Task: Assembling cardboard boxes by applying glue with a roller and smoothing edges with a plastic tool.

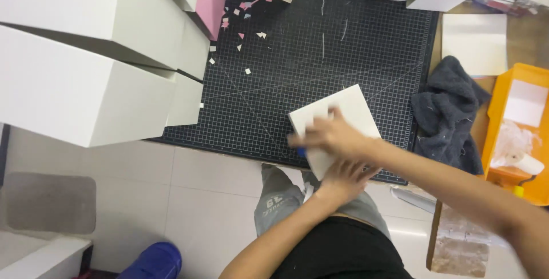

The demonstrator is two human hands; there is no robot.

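Stacked white boxes [86, 56] are looming closest to the camera, up and left of the black cutting mat [320, 67] that is covering the tabletop. At the mat's near edge a white board [343, 113] is lying flat — tilted, its long axis running from the mat's near edge up toward its far left, its near end overhanging toward the person's lap. The right hand [331, 137] is pressing down across the board, blurred in motion, fingers spread flat and clenched on nothing that I can make out; a small blue thing [301, 152] is peeking out beneath them. The left hand [343, 179] is bracing the board's near end, fingers curling under it. Paper scraps [240, 27] are littering the mat's far left — cutting looks already done, while smoothing seems still underway. A dark cloth [449, 107] is lying right of the mat.
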